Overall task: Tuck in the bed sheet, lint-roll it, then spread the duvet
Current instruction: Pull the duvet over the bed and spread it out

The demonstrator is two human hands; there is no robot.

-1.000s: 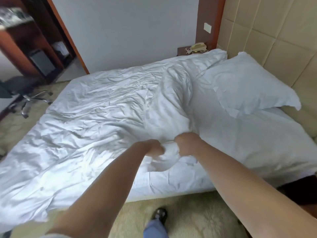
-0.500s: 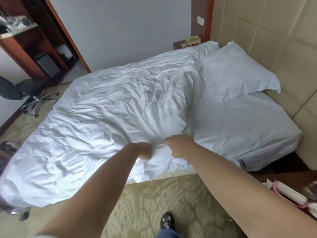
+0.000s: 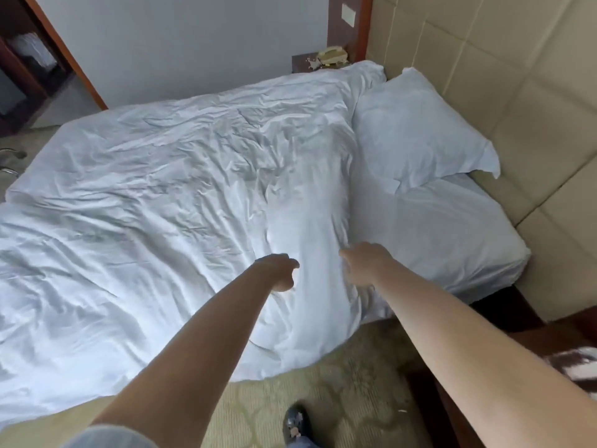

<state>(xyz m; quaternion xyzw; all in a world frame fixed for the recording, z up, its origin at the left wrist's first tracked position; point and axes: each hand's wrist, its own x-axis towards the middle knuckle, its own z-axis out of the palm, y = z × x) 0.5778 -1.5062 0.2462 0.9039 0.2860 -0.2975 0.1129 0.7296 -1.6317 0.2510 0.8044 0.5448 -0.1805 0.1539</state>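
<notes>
The crumpled white duvet (image 3: 161,221) covers most of the bed, and its near edge hangs over the side toward the carpet. At the head end the bare white sheet (image 3: 452,240) lies smooth, with a white pillow (image 3: 416,130) on it. Both my arms reach out over the duvet's near edge. My left hand (image 3: 279,273) hovers there with loosely curled fingers and holds nothing. My right hand (image 3: 363,265) is a hand's width to its right, fingers relaxed, at the fold where the duvet meets the sheet.
A padded beige headboard (image 3: 517,76) lines the right side. A nightstand with a telephone (image 3: 332,56) stands at the far corner. Patterned carpet (image 3: 339,392) and my shoe (image 3: 295,425) are below. Dark wooden furniture (image 3: 555,337) sits at lower right, and chair legs (image 3: 9,160) at far left.
Both hands gripped a bunch of the duvet edge together; now they have let go and moved apart. The duvet has settled flatter and lies further toward the pillow.
</notes>
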